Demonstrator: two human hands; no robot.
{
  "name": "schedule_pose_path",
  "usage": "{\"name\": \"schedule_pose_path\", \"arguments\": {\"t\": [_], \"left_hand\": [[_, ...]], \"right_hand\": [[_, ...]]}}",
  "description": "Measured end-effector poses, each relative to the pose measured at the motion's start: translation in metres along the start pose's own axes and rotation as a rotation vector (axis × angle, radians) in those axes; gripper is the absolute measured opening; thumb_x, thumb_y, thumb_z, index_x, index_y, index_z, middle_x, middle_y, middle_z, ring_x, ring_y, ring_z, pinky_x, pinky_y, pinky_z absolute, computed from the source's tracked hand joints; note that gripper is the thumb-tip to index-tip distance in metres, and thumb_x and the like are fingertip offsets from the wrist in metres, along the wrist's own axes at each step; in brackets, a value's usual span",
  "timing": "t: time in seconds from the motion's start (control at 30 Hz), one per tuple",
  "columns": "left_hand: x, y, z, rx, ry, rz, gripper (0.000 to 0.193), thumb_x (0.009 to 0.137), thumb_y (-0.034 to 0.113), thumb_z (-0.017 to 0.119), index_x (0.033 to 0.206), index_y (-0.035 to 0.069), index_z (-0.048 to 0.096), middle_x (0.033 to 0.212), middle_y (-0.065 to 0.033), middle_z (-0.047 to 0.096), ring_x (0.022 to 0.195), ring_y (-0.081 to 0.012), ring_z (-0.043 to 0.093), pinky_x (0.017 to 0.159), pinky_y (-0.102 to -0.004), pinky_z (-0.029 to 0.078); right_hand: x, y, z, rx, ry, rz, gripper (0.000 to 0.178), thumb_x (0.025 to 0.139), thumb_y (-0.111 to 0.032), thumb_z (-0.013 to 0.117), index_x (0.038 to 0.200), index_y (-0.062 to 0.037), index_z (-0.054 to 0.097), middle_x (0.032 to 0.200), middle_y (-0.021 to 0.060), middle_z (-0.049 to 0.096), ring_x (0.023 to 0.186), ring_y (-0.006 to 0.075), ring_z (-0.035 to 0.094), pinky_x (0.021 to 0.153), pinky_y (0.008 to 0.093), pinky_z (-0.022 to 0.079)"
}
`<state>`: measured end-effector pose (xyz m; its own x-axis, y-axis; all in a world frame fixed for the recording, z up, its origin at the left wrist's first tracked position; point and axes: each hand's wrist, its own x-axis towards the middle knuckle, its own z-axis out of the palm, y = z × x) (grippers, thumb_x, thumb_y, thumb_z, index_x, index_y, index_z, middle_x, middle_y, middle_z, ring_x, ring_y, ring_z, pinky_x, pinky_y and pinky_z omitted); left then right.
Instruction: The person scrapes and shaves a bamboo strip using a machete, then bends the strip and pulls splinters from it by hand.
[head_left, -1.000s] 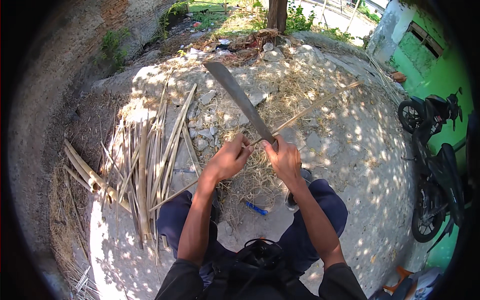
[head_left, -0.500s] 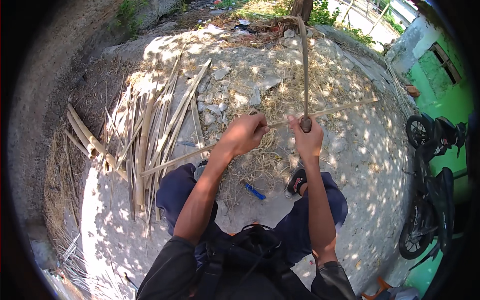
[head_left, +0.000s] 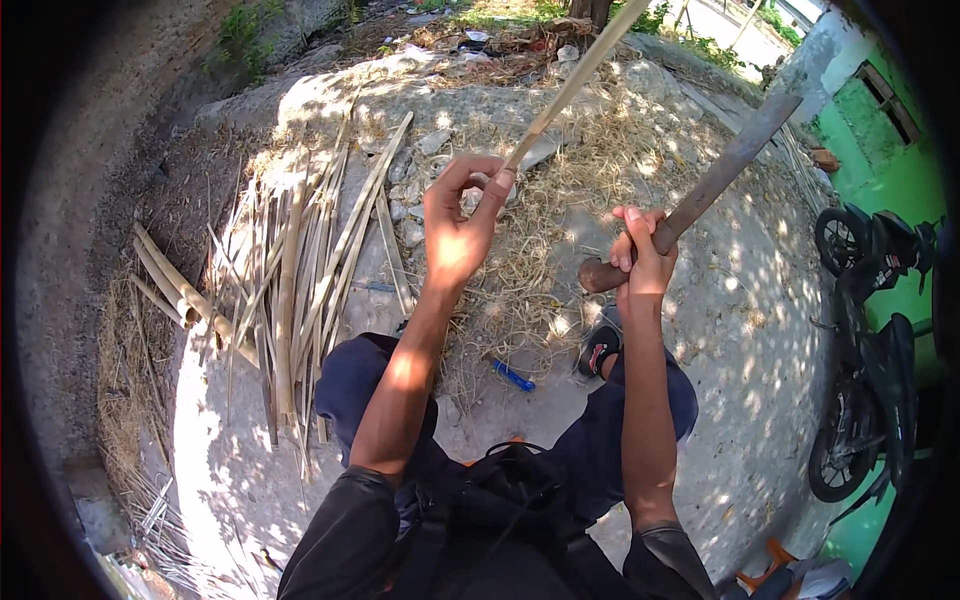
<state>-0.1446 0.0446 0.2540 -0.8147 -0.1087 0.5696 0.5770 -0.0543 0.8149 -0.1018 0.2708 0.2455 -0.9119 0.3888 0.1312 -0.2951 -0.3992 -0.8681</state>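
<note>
My left hand (head_left: 462, 212) pinches one end of a thin bamboo strip (head_left: 572, 92) between thumb and fingers. The strip slants up and to the right, past the top of the view. To the right, my right hand (head_left: 644, 250) is closed round the brown wooden handle (head_left: 603, 276) of a machete. Its long dark blade (head_left: 735, 160) points away and to the right, apart from the strip. On the ground between my feet lies a slim blue-handled tool (head_left: 513, 376), its exact kind unclear.
Split bamboo strips (head_left: 345, 225) lie piled on the left, beside thicker bamboo poles (head_left: 185, 285). Pale shavings (head_left: 530, 280) cover the ground ahead among broken stones (head_left: 432, 143). A rough wall (head_left: 90, 190) rises at left. Motorcycles (head_left: 865, 400) stand by a green wall (head_left: 860, 180) at right.
The bamboo strip has swung from lying across both hands to pointing up and away in my left hand. The machete has tilted to the right, and my hands have moved apart.
</note>
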Motion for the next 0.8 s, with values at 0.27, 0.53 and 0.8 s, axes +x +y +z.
{"name": "schedule_pose_path", "arguments": {"t": [0.27, 0.53, 0.8], "left_hand": [[0.004, -0.010, 0.005, -0.535, 0.161, -0.092, 0.016, 0.105, 0.017, 0.063, 0.111, 0.002, 0.064, 0.098, -0.0070, 0.072, 0.097, -0.0199, 0.069, 0.091, -0.0361, 0.059], [-0.005, -0.003, 0.014, -0.354, 0.161, -0.139, 0.015, 0.106, 0.017, 0.063, 0.109, 0.001, 0.063, 0.105, -0.0178, 0.076, 0.095, -0.0245, 0.076, 0.089, -0.0389, 0.063], [-0.010, 0.005, 0.009, -0.190, 0.235, -0.131, 0.013, 0.104, 0.012, 0.065, 0.099, 0.001, 0.062, 0.097, -0.0186, 0.077, 0.088, -0.0209, 0.077, 0.078, -0.0356, 0.066]], "right_hand": [[-0.013, 0.002, 0.004, 0.072, -0.150, 0.159, 0.035, 0.092, -0.005, 0.076, 0.085, -0.0150, 0.044, 0.119, 0.0226, 0.073, 0.045, 0.0053, 0.044, 0.046, 0.0254, 0.042], [-0.023, 0.012, 0.019, 0.050, -0.186, 0.250, 0.032, 0.093, -0.005, 0.076, 0.082, -0.0135, 0.047, 0.121, 0.0218, 0.073, 0.046, 0.0050, 0.046, 0.048, 0.0245, 0.044], [-0.020, 0.012, 0.017, -0.021, -0.151, 0.210, 0.032, 0.092, -0.006, 0.076, 0.081, -0.0129, 0.047, 0.114, 0.0208, 0.075, 0.046, 0.0044, 0.046, 0.047, 0.0241, 0.043]]}}
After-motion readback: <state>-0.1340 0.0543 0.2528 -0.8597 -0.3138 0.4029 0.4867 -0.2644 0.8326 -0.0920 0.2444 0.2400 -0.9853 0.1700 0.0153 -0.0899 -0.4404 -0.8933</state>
